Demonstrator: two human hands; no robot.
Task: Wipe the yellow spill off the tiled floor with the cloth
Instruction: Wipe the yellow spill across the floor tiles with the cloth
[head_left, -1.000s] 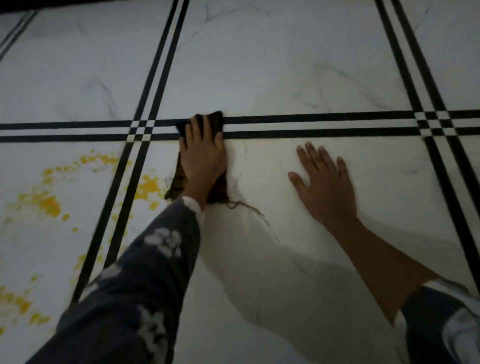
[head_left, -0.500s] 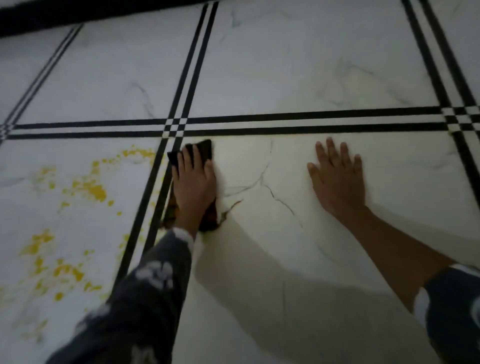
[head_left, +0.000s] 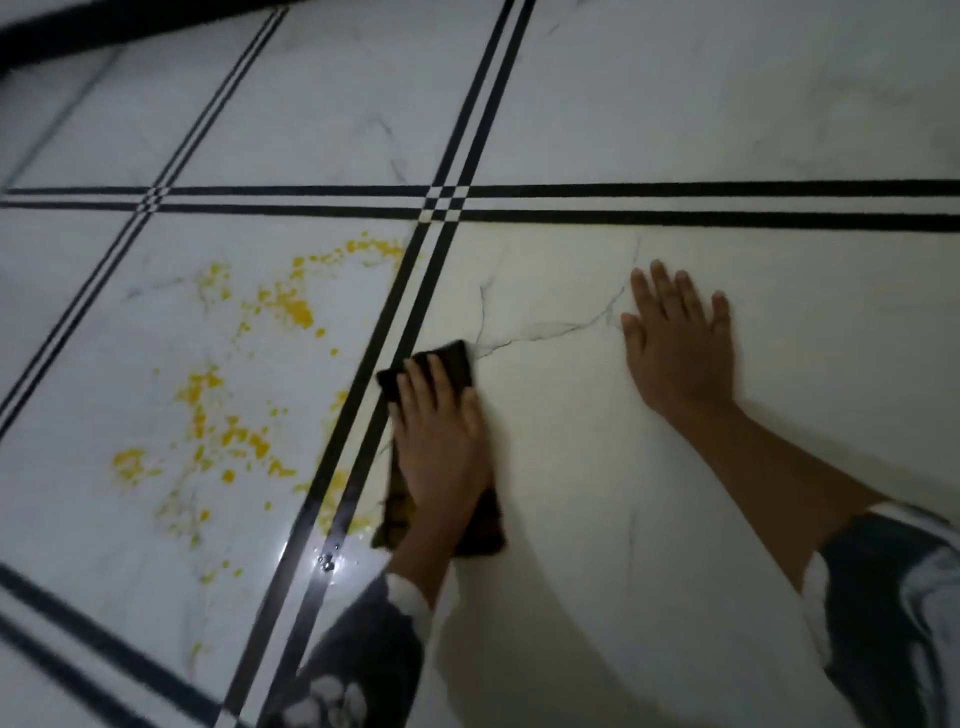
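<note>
A dark folded cloth (head_left: 451, 362) lies flat on the white marble tile just right of a black double stripe. My left hand (head_left: 441, 441) presses down on it with fingers stretched flat over it. The yellow spill (head_left: 244, 395) spreads in blotches and specks over the tile to the left of the stripe, with some yellow on the stripe beside the cloth. My right hand (head_left: 675, 348) rests palm down on the tile to the right, fingers apart, holding nothing.
Black double stripes (head_left: 415, 291) cross the floor and meet at a crossing (head_left: 444, 203) beyond the cloth. A wet shiny patch (head_left: 327, 558) sits on the stripe near my left wrist. A dark edge (head_left: 78, 31) runs along the far left.
My left hand has dragged the cloth back toward me along the stripe, away from the crossing. The view has swung left, so more of the spill shows. My right hand stays planted.
</note>
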